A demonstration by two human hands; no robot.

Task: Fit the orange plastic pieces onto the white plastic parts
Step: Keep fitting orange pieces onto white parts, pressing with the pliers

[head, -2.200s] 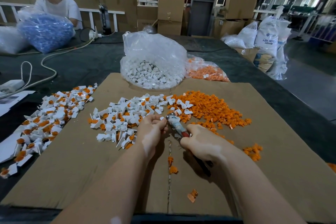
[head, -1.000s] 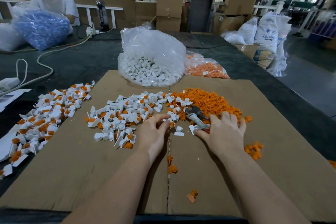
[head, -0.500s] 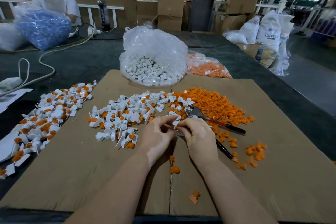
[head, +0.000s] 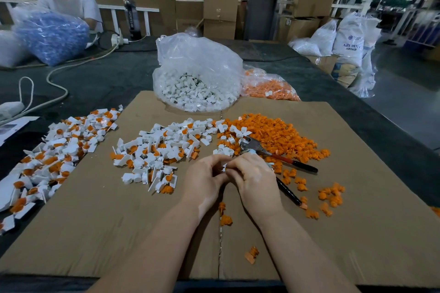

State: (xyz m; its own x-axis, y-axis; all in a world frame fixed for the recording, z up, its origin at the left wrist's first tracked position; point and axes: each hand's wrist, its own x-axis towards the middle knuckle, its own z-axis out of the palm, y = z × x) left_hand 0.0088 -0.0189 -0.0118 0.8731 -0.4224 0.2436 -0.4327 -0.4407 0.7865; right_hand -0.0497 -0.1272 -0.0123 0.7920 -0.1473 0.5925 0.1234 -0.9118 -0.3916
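Both hands meet above the middle of the cardboard sheet [head: 100, 216] laid on the surface [head: 100, 83]. The left hand [head: 204, 181] and the right hand [head: 254, 178] have curled fingers, fingertips touching, and pinch one small white part [head: 223, 167] between them; whether an orange piece sits in it cannot be told. The loose white parts [head: 166, 147], some already fitted with orange, lie just left of and beyond the left hand. The orange pieces [head: 276, 133] form a heap beyond the right hand, with a scatter to its right. Pliers [head: 252, 146] lie just beyond the right hand, the head at the heap's near edge, handles spread, one handle running under that hand. Assembled parts [head: 59, 150] lie well apart on the left edge of the sheet. A clear bag of white parts [head: 197, 74] and a bag of orange pieces [head: 269, 85] stand at the sheet's far edge.
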